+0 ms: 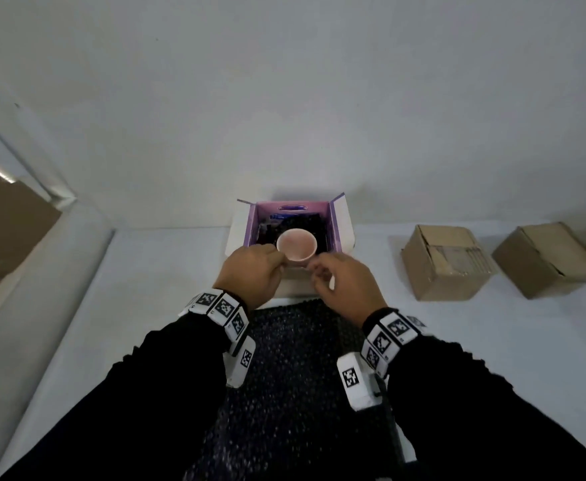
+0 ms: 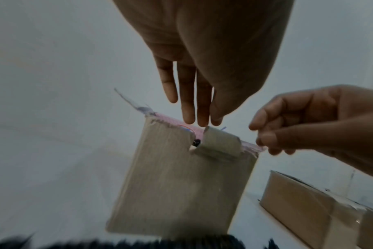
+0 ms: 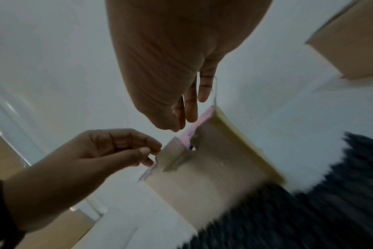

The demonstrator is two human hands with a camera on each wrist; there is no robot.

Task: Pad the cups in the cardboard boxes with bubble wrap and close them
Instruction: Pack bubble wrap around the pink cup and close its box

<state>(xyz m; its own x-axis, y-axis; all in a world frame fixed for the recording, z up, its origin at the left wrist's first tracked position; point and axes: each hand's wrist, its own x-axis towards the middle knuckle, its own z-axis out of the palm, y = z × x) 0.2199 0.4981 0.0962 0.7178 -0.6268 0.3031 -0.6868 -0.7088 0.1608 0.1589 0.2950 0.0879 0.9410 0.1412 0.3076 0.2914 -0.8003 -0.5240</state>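
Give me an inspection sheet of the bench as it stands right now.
Surface: white table, lit dimly.
Job's things: open box with purple inside, flaps up; pink cup upright in it on dark padding; black bubble wrap sheet spread on the near side of the box.
Clutter: two brown cardboard boxes to the right, flaps folded over.
Grippers: left hand and right hand at the box's near edge, either side of the cup; exact grip unclear.
Cables: nothing seen.
Surroundings: white wall behind; brown panel at far left.
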